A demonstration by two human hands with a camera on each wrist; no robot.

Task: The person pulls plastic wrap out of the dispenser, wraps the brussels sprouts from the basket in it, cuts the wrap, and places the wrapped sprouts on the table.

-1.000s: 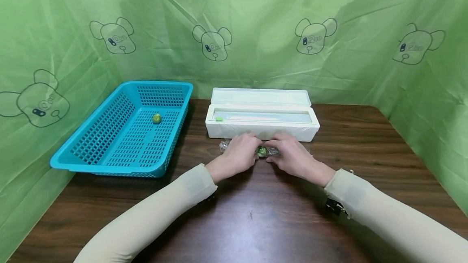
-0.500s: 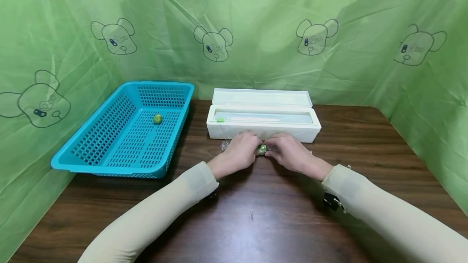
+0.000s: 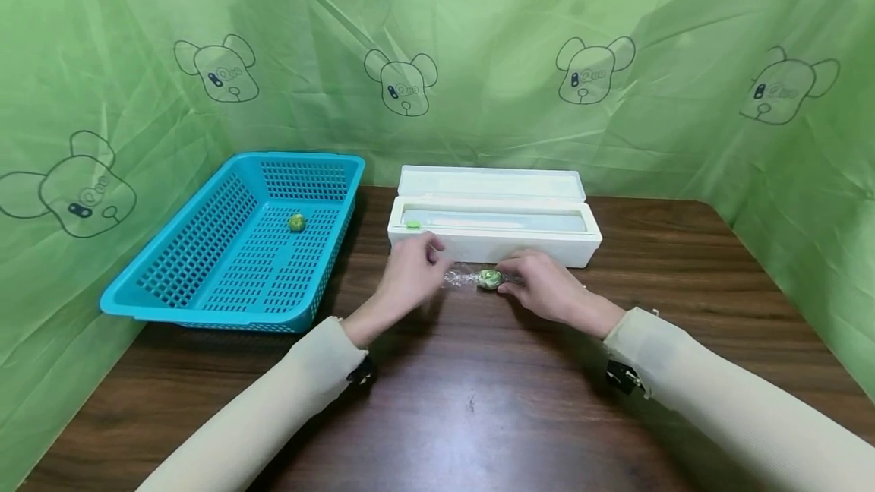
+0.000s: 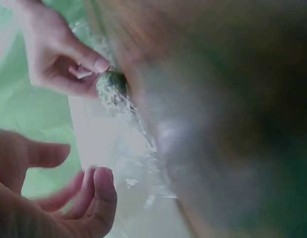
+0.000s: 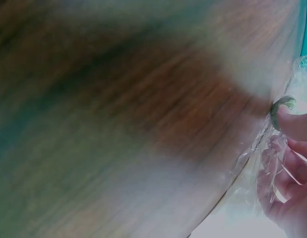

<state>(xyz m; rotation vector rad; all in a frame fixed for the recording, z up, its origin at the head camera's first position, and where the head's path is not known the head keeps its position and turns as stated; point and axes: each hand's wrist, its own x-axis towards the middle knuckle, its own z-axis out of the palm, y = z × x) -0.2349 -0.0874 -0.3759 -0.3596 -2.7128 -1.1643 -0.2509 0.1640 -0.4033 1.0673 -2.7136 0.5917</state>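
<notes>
There it was on my feed: the green ball (image 3: 488,279) sat on the tabletop (image 3: 472,416) between the two hands, shrouded in clear film (image 3: 460,278) that trailed off towards nine o'clock. And the right hand (image 3: 547,287) had hold! Stationed at three o'clock from the ball, it pinched the film right up against it, and the wrist views showed the thumb tip pressed to the ball's side. Over at nine o'clock, the left hand (image 3: 408,268) had nothing in its grasp; I saw its thumb and fingers parted and loosely bent, just beyond the tail of the film, well short of the ball itself. Motion smeared its fingertips a little in the head view.

Straight up at twelve o'clock from the ball, close by, stood the white box (image 3: 547,251), lid tipped back, a small green slider (image 3: 413,225) towards its left end. Out between nine and ten o'clock, well apart from the action, I had the blue basket (image 3: 205,316), and in it lay a second green ball (image 3: 297,222)! Behind everything hung a green curtain (image 3: 492,135) printed with outlined animal heads.
</notes>
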